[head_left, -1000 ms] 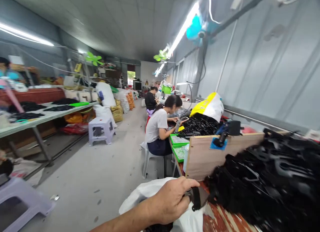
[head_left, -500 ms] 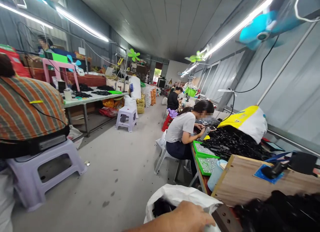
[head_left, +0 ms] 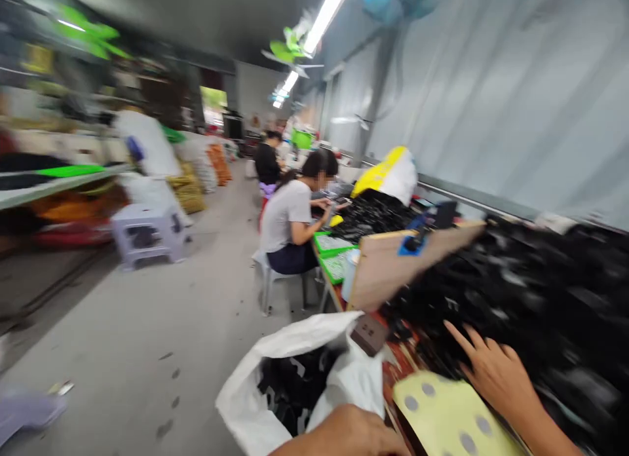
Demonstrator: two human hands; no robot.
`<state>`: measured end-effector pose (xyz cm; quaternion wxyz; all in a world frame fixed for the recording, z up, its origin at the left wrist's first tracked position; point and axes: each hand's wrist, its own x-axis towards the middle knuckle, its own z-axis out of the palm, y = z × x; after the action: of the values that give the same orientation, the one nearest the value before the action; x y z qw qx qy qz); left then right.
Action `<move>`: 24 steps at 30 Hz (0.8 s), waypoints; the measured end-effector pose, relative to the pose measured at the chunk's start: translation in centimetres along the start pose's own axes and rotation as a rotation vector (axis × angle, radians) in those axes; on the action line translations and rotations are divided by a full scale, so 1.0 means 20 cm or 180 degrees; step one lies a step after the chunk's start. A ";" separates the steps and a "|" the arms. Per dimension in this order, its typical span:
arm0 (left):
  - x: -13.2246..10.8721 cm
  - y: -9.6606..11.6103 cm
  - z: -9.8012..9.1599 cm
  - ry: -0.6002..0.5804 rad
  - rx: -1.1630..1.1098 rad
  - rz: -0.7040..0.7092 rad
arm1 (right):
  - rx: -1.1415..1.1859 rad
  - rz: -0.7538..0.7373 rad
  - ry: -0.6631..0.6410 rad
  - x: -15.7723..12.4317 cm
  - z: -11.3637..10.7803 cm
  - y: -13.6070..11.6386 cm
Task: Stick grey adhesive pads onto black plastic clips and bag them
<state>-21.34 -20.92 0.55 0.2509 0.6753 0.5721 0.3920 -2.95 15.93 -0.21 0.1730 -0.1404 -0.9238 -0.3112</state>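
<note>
My right hand (head_left: 496, 371) lies with fingers stretched out at the edge of a big heap of black parts (head_left: 535, 299) on the workbench. Just below it sits a yellow sheet with grey dots (head_left: 442, 417). My left hand (head_left: 354, 436) shows only its back at the bottom edge, over the rim of a white sack (head_left: 255, 390) that holds more black parts; its fingers are hidden. The picture is smeared by motion.
A wooden board (head_left: 388, 266) stands across the bench beyond the heap. Farther along, a seated person (head_left: 289, 220) works at green trays (head_left: 334, 253), with another person behind. A purple stool (head_left: 145, 236) and a long table stand at the left across the concrete floor.
The view has swung back right and down. My right hand has come into sight on the black heap, the yellow dotted sheet has appeared, and the striped-shirted person at the left is gone from view.
</note>
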 end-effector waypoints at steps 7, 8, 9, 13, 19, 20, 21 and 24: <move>0.20 0.15 0.11 -0.0769 -0.0020 -0.0094 | 0.0126 0.0804 -0.0672 -0.43 -0.19 0.13; 0.23 0.15 0.15 -0.0825 -0.0023 0.0016 | 0.0129 0.0891 -0.0701 -0.47 -0.19 0.13; 0.27 0.15 0.19 -0.0821 -0.0007 0.0133 | 0.0117 0.0967 -0.0730 -0.49 -0.20 0.13; 0.41 0.08 0.32 -0.0282 0.0481 0.0528 | 0.0097 0.1258 -0.0766 -0.53 -0.21 0.14; 0.57 0.09 0.47 -0.0477 0.1168 0.0817 | 0.0153 0.1584 -0.0825 -0.65 -0.26 0.15; 0.60 0.11 0.51 -0.0632 0.1228 0.0900 | 0.0166 0.1647 -0.0849 -0.68 -0.26 0.15; 0.62 0.14 0.56 -0.0788 0.1281 0.0986 | 0.0179 0.1720 -0.0882 -0.72 -0.27 0.16; 0.71 0.21 0.72 -0.1111 0.1419 0.1179 | 0.0187 0.2034 -0.1008 -0.89 -0.29 0.20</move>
<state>-6.70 -6.46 -0.84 0.1157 0.8630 0.4598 0.1747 15.86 12.60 -1.04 0.1203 -0.4637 -0.8572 -0.1891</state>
